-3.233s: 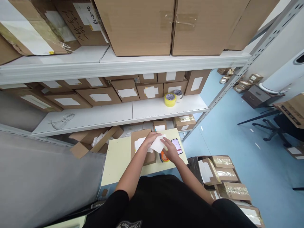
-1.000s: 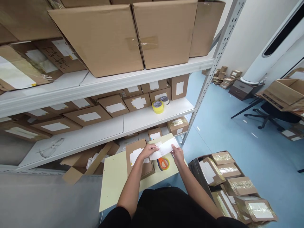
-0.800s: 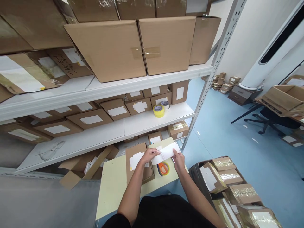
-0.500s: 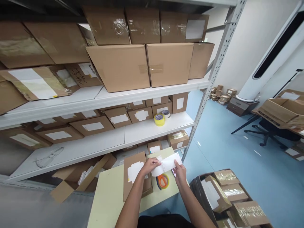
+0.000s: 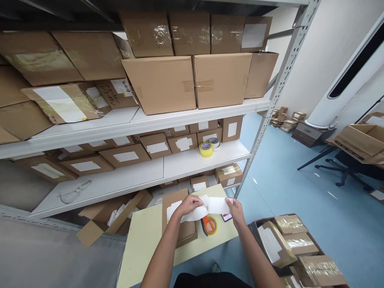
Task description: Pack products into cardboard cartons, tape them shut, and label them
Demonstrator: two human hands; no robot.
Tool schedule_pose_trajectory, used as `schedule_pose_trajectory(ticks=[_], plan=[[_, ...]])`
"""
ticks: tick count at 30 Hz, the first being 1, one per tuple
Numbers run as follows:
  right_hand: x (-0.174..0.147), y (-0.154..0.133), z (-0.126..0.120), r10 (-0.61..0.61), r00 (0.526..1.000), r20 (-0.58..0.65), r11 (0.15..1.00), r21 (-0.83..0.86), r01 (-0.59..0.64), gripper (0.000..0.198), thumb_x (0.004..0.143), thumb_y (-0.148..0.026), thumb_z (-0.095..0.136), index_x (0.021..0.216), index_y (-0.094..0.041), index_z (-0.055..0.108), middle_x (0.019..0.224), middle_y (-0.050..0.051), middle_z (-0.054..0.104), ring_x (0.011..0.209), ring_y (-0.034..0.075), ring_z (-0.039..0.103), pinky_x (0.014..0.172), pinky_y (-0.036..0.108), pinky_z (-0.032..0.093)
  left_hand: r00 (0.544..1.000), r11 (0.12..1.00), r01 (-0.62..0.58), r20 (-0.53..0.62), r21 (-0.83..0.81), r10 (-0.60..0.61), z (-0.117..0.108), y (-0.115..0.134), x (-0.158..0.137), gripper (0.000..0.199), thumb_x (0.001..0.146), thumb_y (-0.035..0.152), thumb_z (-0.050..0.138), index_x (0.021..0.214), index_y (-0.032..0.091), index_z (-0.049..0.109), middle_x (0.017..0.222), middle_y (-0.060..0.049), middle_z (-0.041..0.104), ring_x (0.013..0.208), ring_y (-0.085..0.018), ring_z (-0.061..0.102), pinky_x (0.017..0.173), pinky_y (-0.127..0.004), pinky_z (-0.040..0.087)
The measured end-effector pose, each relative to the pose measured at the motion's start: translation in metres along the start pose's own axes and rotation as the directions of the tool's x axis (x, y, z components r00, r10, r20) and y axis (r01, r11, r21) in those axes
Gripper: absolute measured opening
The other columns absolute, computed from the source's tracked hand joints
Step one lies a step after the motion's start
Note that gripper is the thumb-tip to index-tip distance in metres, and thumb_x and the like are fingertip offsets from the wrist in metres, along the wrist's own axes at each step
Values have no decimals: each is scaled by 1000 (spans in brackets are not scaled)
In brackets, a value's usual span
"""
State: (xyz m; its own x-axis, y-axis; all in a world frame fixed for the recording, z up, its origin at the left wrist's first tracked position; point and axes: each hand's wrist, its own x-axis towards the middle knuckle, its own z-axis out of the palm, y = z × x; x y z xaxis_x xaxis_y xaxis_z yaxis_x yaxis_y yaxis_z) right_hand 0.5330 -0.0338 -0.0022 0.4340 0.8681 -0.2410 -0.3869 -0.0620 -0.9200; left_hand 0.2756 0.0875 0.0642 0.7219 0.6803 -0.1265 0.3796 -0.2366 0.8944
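My left hand pinches a curled piece of white paper, which hangs over the cardboard box on the table. Between the fingers of my right hand is a flat white label. The two pieces lie close together, and I cannot tell whether they still join. Below them an orange tape dispenser with a roll of yellow tape rests on the table. Beside my right hand, partly covered, lies a phone. The box bears white labels, partly hidden by my left hand.
The pale yellow table stands against a metal shelf stacked with cardboard boxes. Tape rolls sit on its middle level. At the lower right a dark bin holds several taped boxes. An open carton is at the left.
My hands have drawn apart. The label in my right hand has shifted right, and the paper in my left hand now curls separately to the left. The camera view has turned slightly left.
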Motion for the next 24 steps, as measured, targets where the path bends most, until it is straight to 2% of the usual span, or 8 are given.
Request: schedule_pose_trajectory(ticks=[5,11,14,16,18,20,22,24], plan=[[-5,-3,-16,39,999,-5,997,73,-38,49,65,-60,88,85,-18,72,69,2,72,54,18,62,51,29,49,993,999,45,-108,-20,-47,-4,-16,0,39,81,56,73,85,18,83,91,-8,79,84,-24,68,75,-30,49],[-27,-5,-7,55,998,7,990,129,-55,41,62,-36,87,97,-21,71,86,2,77,72,20,69,61,27,53,975,993,47,-223,107,-22,22,-23,60,39,90,52,61,83,19,80,91,-7,76,87,-24,68,83,-34,52],[-39,-4,-5,47,997,53,992,113,-53,45,59,-25,85,102,-22,71,91,1,77,78,19,68,66,26,53,954,968,86,-300,234,-13,30,-24,89,29,92,42,64,101,20,80,108,-10,75,107,-26,66,99,-37,49],[-44,-5,-6,41,997,68,997,70,-46,46,60,-24,85,104,-23,71,94,1,77,82,20,68,69,27,53,920,953,132,-391,274,-15,32,-25,94,32,89,36,70,117,22,76,123,-12,71,122,-29,61,109,-43,44],[-46,-8,-9,31,996,83,999,23,-33,49,61,-25,84,109,-23,71,99,2,77,86,20,68,71,28,53,873,954,157,-488,254,-13,33,-25,84,39,89,33,70,126,22,72,132,-14,67,130,-30,57,115,-46,39],[-46,-11,-9,27,994,106,1000,-15,-25,58,62,-26,83,118,-23,69,99,3,78,84,21,68,72,29,53,838,977,151,-543,152,-45,36,-21,61,38,93,37,65,125,20,72,131,-14,69,127,-30,59,113,-45,42],[-45,-14,-5,31,990,136,998,-57,-24,67,62,-27,83,127,-22,64,94,3,78,80,20,68,72,30,52,857,992,125,-502,-22,-119,40,-15,31,38,95,45,60,117,19,76,120,-13,74,113,-28,67,103,-42,49],[-43,-17,5,29,984,175,994,-113,-9,70,64,-28,83,130,-22,62,88,2,78,76,20,68,72,30,52,920,982,79,-367,-170,-137,45,-7,-2,41,92,52,62,109,19,79,109,-12,78,101,-27,70,93,-37,53]])
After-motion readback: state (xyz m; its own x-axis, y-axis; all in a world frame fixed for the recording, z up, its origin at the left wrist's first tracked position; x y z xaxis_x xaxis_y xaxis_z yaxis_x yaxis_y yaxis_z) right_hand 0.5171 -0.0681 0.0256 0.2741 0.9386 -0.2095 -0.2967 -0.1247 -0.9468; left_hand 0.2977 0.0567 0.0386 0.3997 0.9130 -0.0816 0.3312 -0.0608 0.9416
